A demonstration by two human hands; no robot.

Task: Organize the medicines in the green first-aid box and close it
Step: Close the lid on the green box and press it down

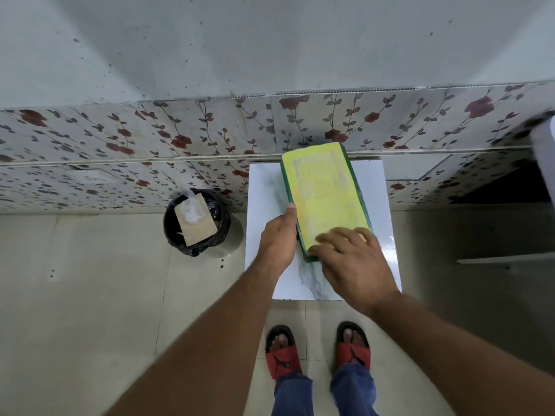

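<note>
The green first-aid box (326, 190) lies shut on a small white marble-patterned table (267, 187); its yellow-green lid faces up and no medicines show. My left hand (277, 238) grips the box's left side near the front corner, thumb against the edge. My right hand (351, 262) lies flat with spread fingers on the front end of the lid.
A black bin (196, 223) with a brown card and plastic inside stands on the floor left of the table. A flower-patterned tiled wall (150, 139) runs behind. My feet in red sandals (318, 352) stand just before the table. A dark opening (510, 184) lies at right.
</note>
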